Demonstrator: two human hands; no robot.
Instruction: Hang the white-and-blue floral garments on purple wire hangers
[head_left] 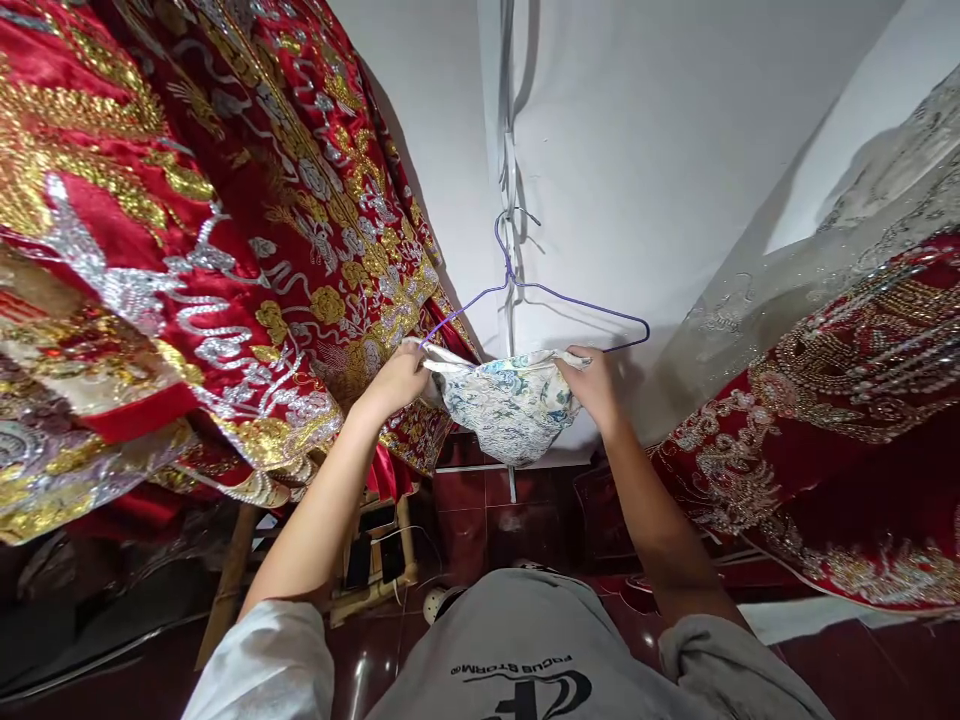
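A small white cloth with a blue and yellow floral print hangs between my two hands. My left hand is closed on its left edge. My right hand is closed on its right edge. Just above the cloth a purple wire hanger hangs by its hook from a thin white pipe on the white wall. The hanger's lower left end touches the cloth by my left hand.
Red garments with heavy gold and silver embroidery hang on the left, and a red beaded garment under a sheer sequined one hangs on the right. A wooden stool stands on the dark red tile floor below.
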